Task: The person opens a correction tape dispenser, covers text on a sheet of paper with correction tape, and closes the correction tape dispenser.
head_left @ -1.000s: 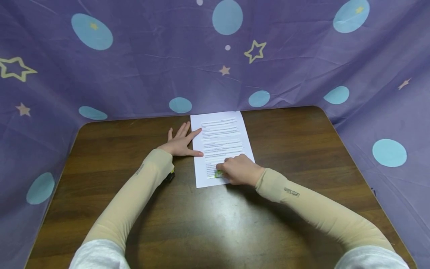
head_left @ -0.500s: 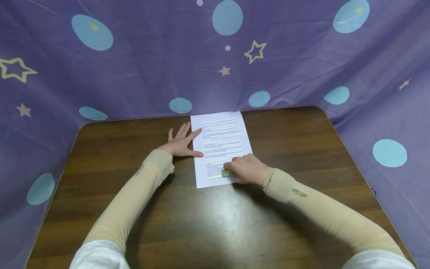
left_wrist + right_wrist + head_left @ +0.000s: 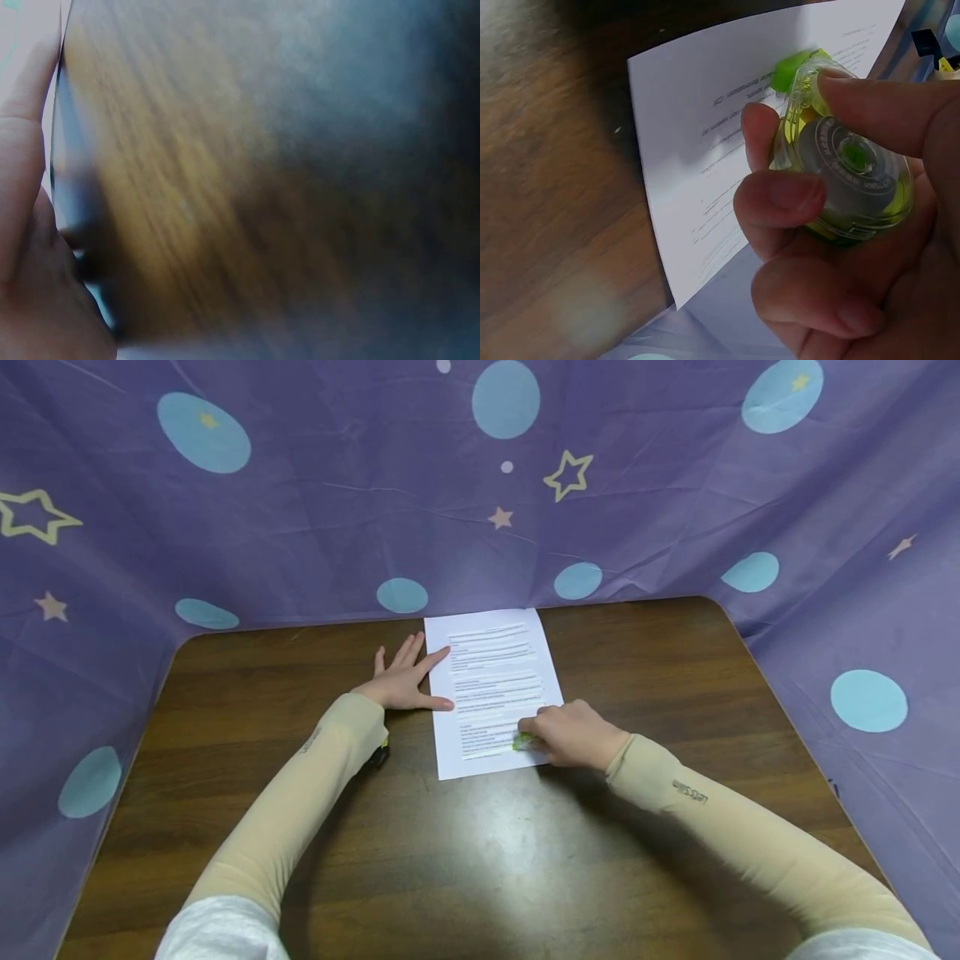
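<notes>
A printed sheet of paper [image 3: 491, 647] lies on the table at its far side. My left hand [image 3: 401, 683] has its fingers spread, with thumb and index finger on the sheet's left edge; the left wrist view catches only part of this hand [image 3: 30, 225]. Low on the sheet, my right hand [image 3: 577, 733] grips a green correction tape dispenser [image 3: 525, 741]. In the right wrist view the dispenser [image 3: 855, 161] has a clear case with a grey reel inside. Thumb and curled fingers hold it, its green tip [image 3: 787, 71] at the paper's surface; exact contact is hard to tell.
The brown wooden table [image 3: 435, 860] reaches back to a purple curtain [image 3: 337, 485] with stars and blue ovals. The curtain also hangs along both sides. A small black and yellow object [image 3: 381, 752] shows beneath the left wrist.
My right hand has slid rightward over the lower part of the sheet with the correction tape dispenser. The left hand and the paper have stayed in place.
</notes>
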Demonstrator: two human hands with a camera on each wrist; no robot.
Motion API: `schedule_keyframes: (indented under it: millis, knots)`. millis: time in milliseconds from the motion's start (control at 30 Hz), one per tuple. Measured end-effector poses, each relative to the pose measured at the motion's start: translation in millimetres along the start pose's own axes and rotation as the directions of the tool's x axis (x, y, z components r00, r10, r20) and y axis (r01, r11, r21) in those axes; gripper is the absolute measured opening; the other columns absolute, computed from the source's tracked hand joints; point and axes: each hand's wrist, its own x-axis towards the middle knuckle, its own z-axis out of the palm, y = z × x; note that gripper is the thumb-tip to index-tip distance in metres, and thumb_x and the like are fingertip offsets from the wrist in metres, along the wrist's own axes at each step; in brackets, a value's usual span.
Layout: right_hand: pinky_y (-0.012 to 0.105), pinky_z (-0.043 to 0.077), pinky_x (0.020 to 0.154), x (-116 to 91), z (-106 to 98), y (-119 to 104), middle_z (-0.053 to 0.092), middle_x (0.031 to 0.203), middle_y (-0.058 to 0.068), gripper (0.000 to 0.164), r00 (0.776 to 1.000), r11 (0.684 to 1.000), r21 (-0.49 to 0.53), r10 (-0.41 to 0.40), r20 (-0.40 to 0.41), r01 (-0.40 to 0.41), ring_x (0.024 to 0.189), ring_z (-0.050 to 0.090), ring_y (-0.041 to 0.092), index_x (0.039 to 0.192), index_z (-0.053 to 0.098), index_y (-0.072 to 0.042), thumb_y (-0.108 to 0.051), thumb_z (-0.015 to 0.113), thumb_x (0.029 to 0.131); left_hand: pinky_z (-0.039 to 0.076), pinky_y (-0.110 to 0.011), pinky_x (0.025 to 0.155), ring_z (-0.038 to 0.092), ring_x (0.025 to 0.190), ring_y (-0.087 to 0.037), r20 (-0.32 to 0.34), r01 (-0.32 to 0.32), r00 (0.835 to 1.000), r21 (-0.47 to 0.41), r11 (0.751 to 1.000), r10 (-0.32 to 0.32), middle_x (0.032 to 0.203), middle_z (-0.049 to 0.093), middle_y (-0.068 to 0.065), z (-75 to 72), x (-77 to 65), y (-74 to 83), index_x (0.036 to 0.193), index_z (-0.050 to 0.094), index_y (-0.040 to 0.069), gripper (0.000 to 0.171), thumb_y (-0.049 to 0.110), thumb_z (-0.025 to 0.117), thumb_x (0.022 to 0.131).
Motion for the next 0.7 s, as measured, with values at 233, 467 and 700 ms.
schedule_keyframes:
  millis: [233,467,700]
  knots:
    - [0.039,0.045,0.047,-9,-3,8,0.061,0.073,0.000,0.012,1.000,1.000,-0.003,0.025,0.012,-0.025,0.063,0.057,0.017,0.091,0.068,-0.017,-0.009,0.076,0.089,-0.024,-0.067,0.115,-0.028,0.157,-0.023,0.002,-0.005,1.000,-0.036,0.999,0.005,0.171,-0.027,-0.009,0.1,0.5,0.7,0.168,0.004,0.039,0.118,0.084,0.067,0.079]
    - [0.035,0.041,0.046,-18,-3,18,0.060,0.072,0.000,0.013,0.999,0.999,0.006,0.044,0.015,-0.044,0.059,0.053,0.015,0.091,0.068,-0.016,-0.005,0.075,0.088,-0.023,-0.067,0.115,-0.028,0.156,-0.024,0.006,-0.007,1.000,-0.024,1.000,0.008,0.171,-0.027,-0.009,-0.7,0.0,0.6,0.168,0.004,0.040,0.119,0.085,0.066,0.078]
    - [0.034,0.041,0.047,-26,-2,28,0.064,0.077,-0.001,0.014,0.996,0.996,0.028,0.080,0.037,-0.081,0.061,0.052,0.014,0.095,0.070,-0.015,-0.003,0.074,0.089,-0.023,-0.067,0.115,-0.028,0.156,-0.023,0.005,-0.003,1.000,-0.016,1.000,0.003,0.170,-0.028,-0.008,2.0,3.3,-2.9,0.168,0.003,0.041,0.120,0.089,0.064,0.076]
